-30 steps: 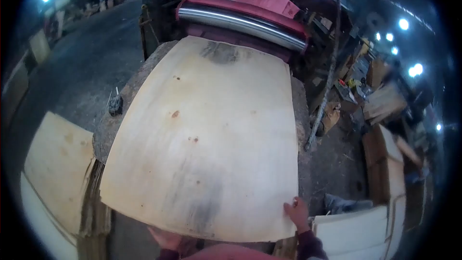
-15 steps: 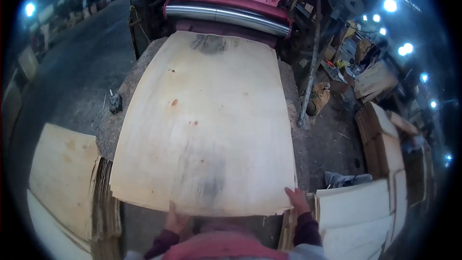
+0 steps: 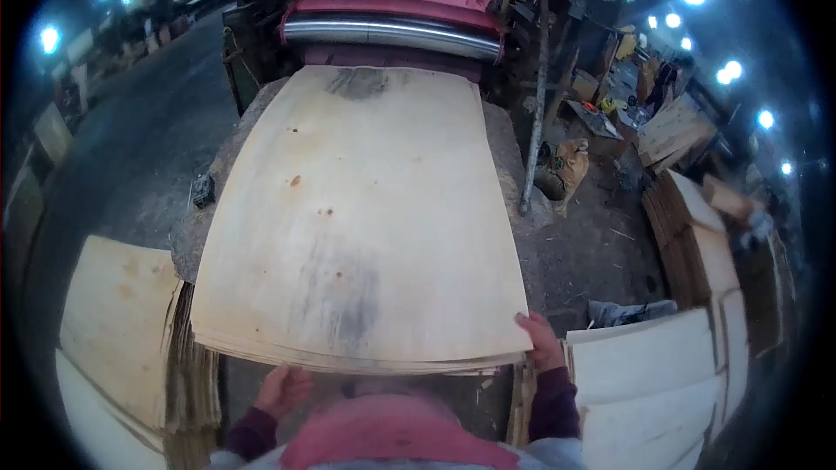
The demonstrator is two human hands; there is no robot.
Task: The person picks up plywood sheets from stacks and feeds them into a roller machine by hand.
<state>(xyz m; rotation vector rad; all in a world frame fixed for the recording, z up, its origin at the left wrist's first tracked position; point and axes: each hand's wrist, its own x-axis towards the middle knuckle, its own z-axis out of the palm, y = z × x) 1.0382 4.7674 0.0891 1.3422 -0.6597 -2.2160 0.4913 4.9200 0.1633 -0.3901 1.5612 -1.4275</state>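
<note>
A stack of pale wood veneer sheets [image 3: 409, 235] with brown knots and grey stains lies in front of me. At its near right corner, my right hand [image 3: 543, 344] grips the edge, thumb on top and fingers mostly hidden at the side. My left hand [image 3: 283, 390] is just below the near edge, left of the middle, its fingers loosely bent and nothing visible in them. The sheets' near edges are slightly fanned out.
Beyond the stack stands a roller machine with a shiny metal roller [image 3: 392, 35] and a pink-red roller [image 3: 392, 7]. More veneer piles flank me at left [image 3: 117, 322] and right [image 3: 644, 357]. A slanted pole [image 3: 535, 96] rises at the right.
My left hand has come off the near edge and moved left and slightly down. My right hand stays at the corner, a little higher. The view has shifted slightly.
</note>
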